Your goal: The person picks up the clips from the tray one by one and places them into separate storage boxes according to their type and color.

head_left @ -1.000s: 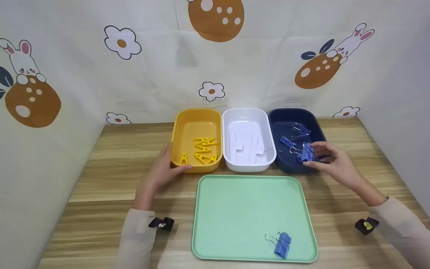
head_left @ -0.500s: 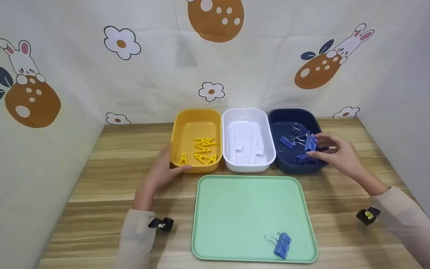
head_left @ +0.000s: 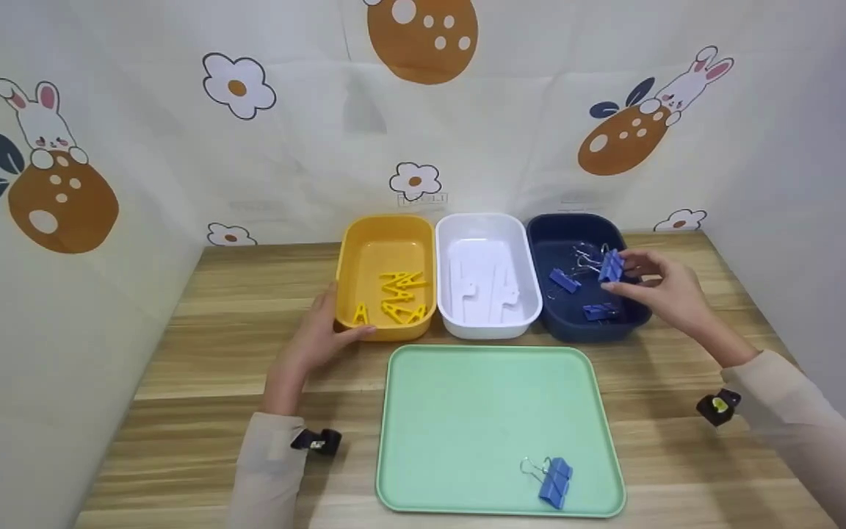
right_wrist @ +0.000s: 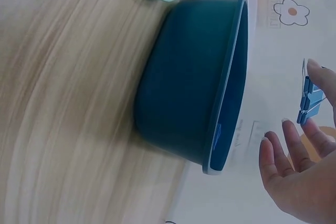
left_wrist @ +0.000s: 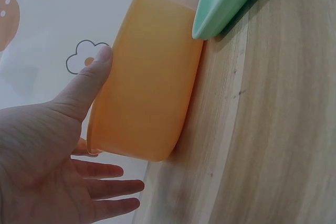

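Note:
My right hand [head_left: 669, 297] pinches a blue binder clip [head_left: 612, 267] between thumb and finger above the navy box [head_left: 590, 332]. The right wrist view shows this binder clip [right_wrist: 313, 100] up off the box rim, its wire handles visible. Other blue binder clips [head_left: 564, 281] lie on the navy box floor, one partly hidden behind the held clip. At the near left corner of the yellow box [head_left: 386, 235], my left hand [head_left: 313, 342] rests its thumb on the rim. Its other fingers [left_wrist: 113, 188] are extended beside the box in the left wrist view.
A white box [head_left: 485, 228] stands between the yellow and navy boxes. Several yellow clothespins [head_left: 397, 292] lie inside the yellow one. In front is a green tray [head_left: 489, 411], with one blue binder clip [head_left: 556, 483] near its front right corner. Patterned sheeting [head_left: 305, 147] surrounds the table.
My right hand has lifted the binder clip off the other clips and moved it slightly away toward the far side, uncovering a clip at the near end. The left hand stays put.

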Tool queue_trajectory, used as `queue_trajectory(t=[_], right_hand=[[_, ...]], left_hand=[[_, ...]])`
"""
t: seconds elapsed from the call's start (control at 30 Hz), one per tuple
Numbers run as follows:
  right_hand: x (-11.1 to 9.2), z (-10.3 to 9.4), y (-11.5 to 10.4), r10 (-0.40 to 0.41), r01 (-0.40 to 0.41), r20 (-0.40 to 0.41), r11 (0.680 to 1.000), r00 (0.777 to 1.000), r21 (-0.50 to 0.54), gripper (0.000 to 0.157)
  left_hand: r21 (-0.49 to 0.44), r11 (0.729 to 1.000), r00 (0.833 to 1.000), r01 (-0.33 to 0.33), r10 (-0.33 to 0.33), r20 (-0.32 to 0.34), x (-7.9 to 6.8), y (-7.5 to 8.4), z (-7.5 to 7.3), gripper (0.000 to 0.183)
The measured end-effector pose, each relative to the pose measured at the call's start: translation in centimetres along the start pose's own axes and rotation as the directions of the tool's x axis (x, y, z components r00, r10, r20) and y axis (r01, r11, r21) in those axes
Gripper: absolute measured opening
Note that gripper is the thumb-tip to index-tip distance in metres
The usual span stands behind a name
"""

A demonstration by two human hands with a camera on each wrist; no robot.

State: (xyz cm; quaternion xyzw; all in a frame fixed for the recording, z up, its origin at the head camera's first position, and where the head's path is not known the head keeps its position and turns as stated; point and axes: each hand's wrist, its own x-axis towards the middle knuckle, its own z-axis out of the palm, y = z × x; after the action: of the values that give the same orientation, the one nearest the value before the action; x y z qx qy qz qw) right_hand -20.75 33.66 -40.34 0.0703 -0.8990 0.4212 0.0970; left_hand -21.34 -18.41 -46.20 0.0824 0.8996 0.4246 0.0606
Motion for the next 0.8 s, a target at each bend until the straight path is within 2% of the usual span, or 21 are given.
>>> queue_trajectory(t=[0.57,0.8], right_hand=[[1.9,-0.7,-0.2,0.029,-0.029,-0.004,0.999,1.0,-0.033,0.055],[2.1,-0.8,-0.1,0.036,-0.036,0.016,0.999,0.999,-0.029,0.064]], left_hand=[[-0.002,1.0,1.0,0.026,-0.026,0.008,-0.1,0.0,-0.1,0.107],[0.007,1.0,1.0,0.029,-0.029,0.006,0.0,0.0,0.1,0.105]])
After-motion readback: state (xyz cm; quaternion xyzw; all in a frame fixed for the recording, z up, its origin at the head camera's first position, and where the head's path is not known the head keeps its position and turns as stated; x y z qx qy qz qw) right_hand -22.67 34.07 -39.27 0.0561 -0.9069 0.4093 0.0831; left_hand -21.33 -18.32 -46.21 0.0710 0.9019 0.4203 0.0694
